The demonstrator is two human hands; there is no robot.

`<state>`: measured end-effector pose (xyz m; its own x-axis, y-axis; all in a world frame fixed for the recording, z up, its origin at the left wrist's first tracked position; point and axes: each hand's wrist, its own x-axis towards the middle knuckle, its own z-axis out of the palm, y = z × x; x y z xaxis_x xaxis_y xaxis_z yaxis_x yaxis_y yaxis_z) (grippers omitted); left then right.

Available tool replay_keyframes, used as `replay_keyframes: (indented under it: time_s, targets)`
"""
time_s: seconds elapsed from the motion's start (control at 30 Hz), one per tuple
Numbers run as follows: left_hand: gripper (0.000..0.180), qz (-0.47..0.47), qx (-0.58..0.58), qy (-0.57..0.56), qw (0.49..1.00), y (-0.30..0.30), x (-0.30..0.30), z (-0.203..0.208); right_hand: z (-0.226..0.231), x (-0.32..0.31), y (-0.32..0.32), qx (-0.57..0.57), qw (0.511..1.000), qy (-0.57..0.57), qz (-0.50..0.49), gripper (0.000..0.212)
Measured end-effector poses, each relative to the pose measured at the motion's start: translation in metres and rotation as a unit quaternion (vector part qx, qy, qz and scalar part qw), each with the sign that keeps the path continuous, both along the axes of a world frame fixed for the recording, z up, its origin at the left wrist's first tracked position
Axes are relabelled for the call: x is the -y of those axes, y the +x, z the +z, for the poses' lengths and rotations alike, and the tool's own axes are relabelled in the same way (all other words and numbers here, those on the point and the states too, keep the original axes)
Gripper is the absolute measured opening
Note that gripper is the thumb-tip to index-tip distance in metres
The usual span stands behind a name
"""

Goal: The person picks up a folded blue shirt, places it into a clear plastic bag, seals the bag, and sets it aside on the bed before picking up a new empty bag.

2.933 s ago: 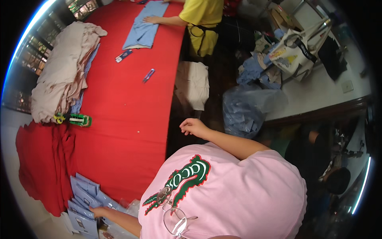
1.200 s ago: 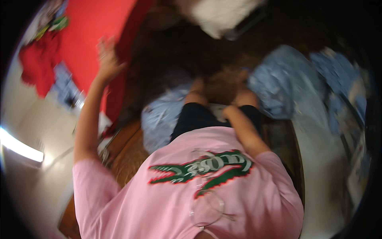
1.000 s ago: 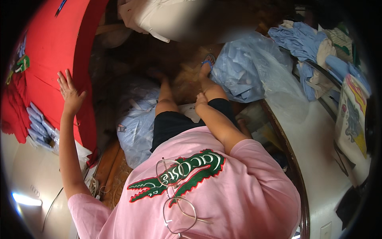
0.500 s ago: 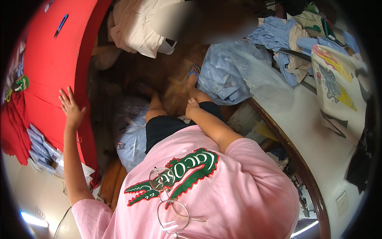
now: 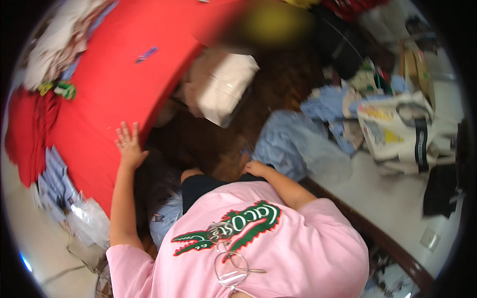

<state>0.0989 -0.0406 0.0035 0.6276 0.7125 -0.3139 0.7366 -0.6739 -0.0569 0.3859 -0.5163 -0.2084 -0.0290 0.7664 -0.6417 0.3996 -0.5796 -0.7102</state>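
My left hand [image 5: 130,146] lies with its fingers spread on the edge of a red cloth-covered table [image 5: 119,94], and holds nothing. A blue pen-like item [image 5: 146,54] lies on the cloth beyond it. Over on the right, my right hand [image 5: 255,169] rests on my dark shorts [image 5: 203,190] at the thigh. Its fingers look curled, but blur and the angle hide whatever may be inside. A pair of glasses [image 5: 231,268] hangs from the front of my pink shirt.
Left of the red table are folded blue garments [image 5: 57,174] and a clear plastic bag [image 5: 89,221]. A pale cloth bundle [image 5: 223,84] is ahead. To the right, a plastic bag of blue cloth [image 5: 283,144] sits beside a pale counter [image 5: 367,188] with a printed tote bag [image 5: 392,129].
My view has tilted upward and turned, so more of the red table and the far side shows. Both hands keep their resting places on the table edge and the thigh.
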Motion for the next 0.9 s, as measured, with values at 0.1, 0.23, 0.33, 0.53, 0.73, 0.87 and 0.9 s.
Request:
replay_keyframes:
  time_s: [0.1,0.23,0.33,0.53,0.73,0.87,0.9]
  targets:
    - [0.139,-0.007,0.016,-0.037,0.999,0.017,-0.007,0.012,-0.003,-0.018,0.021,0.160,0.985,-0.071,-0.006,0.041]
    - [0.137,0.014,0.060,-0.093,0.994,-0.002,-0.004,0.019,0.060,-0.108,0.038,0.148,0.984,-0.102,0.008,0.041]
    - [0.121,0.011,0.230,-0.174,0.958,-0.027,-0.014,0.007,0.109,-0.207,0.014,-0.027,0.997,-0.073,-0.004,0.036]
    - [0.052,0.187,0.575,-0.169,0.778,-0.138,-0.077,0.028,0.224,-0.405,-0.083,-0.169,0.976,-0.110,0.079,0.032]
    - [0.047,0.399,0.478,0.185,0.760,-0.365,-0.158,0.060,0.292,-0.499,-0.182,-0.245,0.960,-0.059,0.118,0.025]
    - [0.084,0.622,0.335,0.221,0.672,-0.435,-0.116,0.072,0.287,-0.514,-0.201,-0.219,0.968,-0.063,0.104,0.025]
    - [0.094,0.652,0.308,0.184,0.667,-0.441,-0.094,0.072,0.288,-0.519,-0.211,-0.209,0.970,-0.066,0.107,0.025]
